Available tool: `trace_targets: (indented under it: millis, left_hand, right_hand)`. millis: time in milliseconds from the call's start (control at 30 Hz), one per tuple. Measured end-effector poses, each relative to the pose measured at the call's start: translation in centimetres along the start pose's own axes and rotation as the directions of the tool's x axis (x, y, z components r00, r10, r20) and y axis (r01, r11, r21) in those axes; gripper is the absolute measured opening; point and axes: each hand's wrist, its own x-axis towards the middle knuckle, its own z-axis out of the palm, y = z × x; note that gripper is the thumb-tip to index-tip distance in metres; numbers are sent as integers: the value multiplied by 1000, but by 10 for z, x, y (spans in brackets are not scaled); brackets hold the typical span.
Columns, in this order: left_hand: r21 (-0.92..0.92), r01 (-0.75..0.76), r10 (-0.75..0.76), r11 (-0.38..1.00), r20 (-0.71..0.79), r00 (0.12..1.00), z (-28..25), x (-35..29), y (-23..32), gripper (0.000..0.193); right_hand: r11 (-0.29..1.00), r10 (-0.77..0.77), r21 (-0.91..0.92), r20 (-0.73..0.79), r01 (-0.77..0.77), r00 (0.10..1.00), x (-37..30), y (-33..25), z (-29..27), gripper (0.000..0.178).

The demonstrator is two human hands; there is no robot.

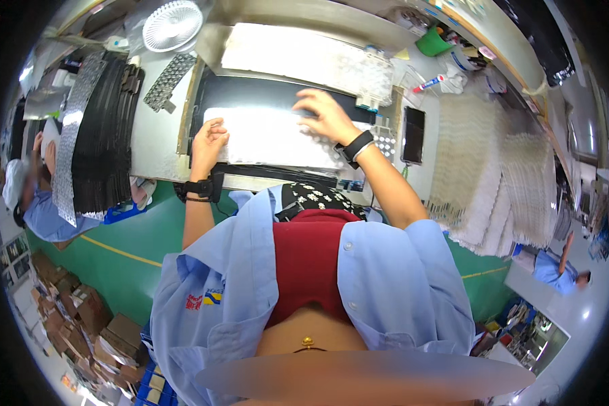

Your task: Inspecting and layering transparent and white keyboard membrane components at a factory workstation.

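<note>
A glaring white sheet or panel (271, 139) lies on a black base (250, 91) in front of me. My left hand (210, 141) is at the panel's left edge, its fingers curled in toward the thumb; whatever they pinch is too small or washed out to name. Over the panel's right half, my right hand (325, 118) is open, with fingers spread and nothing in them. Beyond the base is a second bright panel (291, 57), with a clear, bumpy piece (374, 78) at its right end. Both wrists wear dark bands.
To the left, a tall stack of black strips (105, 135) stands beside a perforated grey strip (169, 81) and a white fan (172, 26). On the right lie a phone (413, 135), a marker (428, 84) and stacks of pale textured sheets (467, 155). Co-workers sit at both sides.
</note>
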Motion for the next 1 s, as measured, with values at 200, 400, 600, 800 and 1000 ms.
trace_targets:
  millis: [200, 400, 600, 800, 1000]
  left_hand:
    - [373, -98, 130, 923, -62, 990, -2, -12, 7, 35]
    - [622, -8, 82, 783, -91, 992, 27, -28, 40, 66]
    - [780, -139, 250, 610, -24, 968, 41, -25, 32, 71]
    - [795, -137, 262, 590, -29, 965, 49, -32, 31, 64]
    - [769, -98, 225, 632, -61, 972, 47, -34, 32, 58]
  right_hand:
    - [697, 665, 179, -523, -694, 533, -89, -2, -92, 21]
    - [450, 846, 50, -346, -892, 407, -196, 32, -72, 38]
    - [892, 354, -118, -414, -435, 839, -121, -8, -47, 29]
    - [965, 263, -4, 76, -264, 962, 5, 0, 25, 37]
    - [962, 237, -4, 501, -272, 832, 65, 11, 34, 45]
